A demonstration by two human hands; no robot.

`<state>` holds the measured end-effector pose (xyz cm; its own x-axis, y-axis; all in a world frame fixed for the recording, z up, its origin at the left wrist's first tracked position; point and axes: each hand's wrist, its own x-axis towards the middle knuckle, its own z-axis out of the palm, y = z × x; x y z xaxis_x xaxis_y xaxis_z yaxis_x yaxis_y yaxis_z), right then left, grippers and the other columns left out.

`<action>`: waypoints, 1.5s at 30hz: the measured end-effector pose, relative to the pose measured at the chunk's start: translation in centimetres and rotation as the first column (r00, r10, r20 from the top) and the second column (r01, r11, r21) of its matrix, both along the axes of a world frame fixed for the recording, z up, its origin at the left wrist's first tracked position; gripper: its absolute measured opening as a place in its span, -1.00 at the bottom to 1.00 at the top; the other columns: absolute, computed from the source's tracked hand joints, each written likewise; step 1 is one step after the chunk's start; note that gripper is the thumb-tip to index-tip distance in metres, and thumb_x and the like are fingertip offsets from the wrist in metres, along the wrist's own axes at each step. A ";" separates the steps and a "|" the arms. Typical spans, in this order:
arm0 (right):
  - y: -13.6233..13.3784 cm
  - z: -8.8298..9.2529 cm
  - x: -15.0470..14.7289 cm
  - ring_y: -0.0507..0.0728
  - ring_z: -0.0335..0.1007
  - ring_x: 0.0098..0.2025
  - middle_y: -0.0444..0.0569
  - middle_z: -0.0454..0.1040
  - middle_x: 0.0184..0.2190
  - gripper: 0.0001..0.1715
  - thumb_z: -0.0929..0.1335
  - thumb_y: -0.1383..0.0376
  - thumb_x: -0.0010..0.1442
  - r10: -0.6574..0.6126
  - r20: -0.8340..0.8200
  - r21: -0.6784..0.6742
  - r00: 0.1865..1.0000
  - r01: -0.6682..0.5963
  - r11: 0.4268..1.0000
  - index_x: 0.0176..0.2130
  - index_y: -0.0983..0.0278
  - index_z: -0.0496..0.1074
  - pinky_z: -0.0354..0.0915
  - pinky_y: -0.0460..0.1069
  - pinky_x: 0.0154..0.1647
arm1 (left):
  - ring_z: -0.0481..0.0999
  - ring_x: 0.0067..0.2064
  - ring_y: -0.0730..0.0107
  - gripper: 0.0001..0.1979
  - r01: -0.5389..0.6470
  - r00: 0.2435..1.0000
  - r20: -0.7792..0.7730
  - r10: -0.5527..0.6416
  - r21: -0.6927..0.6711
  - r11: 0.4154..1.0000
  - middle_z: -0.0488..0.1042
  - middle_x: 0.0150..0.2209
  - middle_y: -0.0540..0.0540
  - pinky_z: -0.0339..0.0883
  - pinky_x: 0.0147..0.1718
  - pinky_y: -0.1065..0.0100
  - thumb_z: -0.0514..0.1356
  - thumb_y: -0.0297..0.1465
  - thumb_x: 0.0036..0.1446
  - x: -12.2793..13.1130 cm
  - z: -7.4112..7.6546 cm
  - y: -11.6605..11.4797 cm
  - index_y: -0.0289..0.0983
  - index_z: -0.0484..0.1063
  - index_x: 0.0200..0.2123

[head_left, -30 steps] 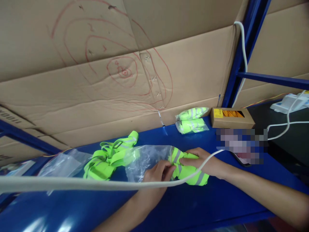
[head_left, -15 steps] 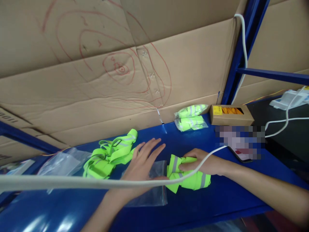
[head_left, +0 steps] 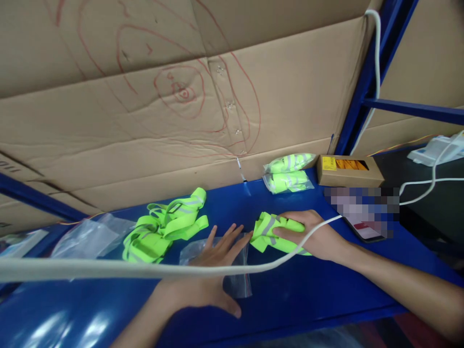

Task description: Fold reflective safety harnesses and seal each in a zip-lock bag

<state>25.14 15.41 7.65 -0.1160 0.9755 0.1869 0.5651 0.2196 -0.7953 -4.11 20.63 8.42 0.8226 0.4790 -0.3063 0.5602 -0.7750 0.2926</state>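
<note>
My right hand grips a folded bundle of neon-yellow reflective strap with grey bands, low over the blue table. Fingers spread, my left hand lies over a clear zip bag, covering much of it; nothing is gripped in that hand. Beyond it, to the left, is a loose heap of the same neon reflective straps with a dark buckle. Two rolled neon bundles in clear bags lie stacked near the cardboard wall.
A white cable runs across the foreground to a phone at the right. Behind the phone stands a small brown box with orange contents. More clear plastic bags lie at left. A cardboard wall closes the back.
My left hand has shifted down over the zip bag, its thumb swinging lower and fingers spreading. My right hand has moved the strap bundle slightly up, and the bundle looks more compact.
</note>
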 end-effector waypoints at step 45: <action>-2.3 -2.6 -3.4 0.40 0.53 -0.02 0.35 0.51 0.04 -0.63 0.27 0.42 0.34 -0.103 0.844 0.431 0.527 -0.552 0.713 0.10 0.48 0.40 0.47 0.20 -0.17 | 0.17 0.42 -0.12 0.20 -0.117 0.946 0.316 0.072 0.127 0.985 0.10 0.43 -0.32 0.11 0.37 -0.21 0.42 -0.09 0.05 4.8 -2.4 -1.7 -0.11 -0.37 0.47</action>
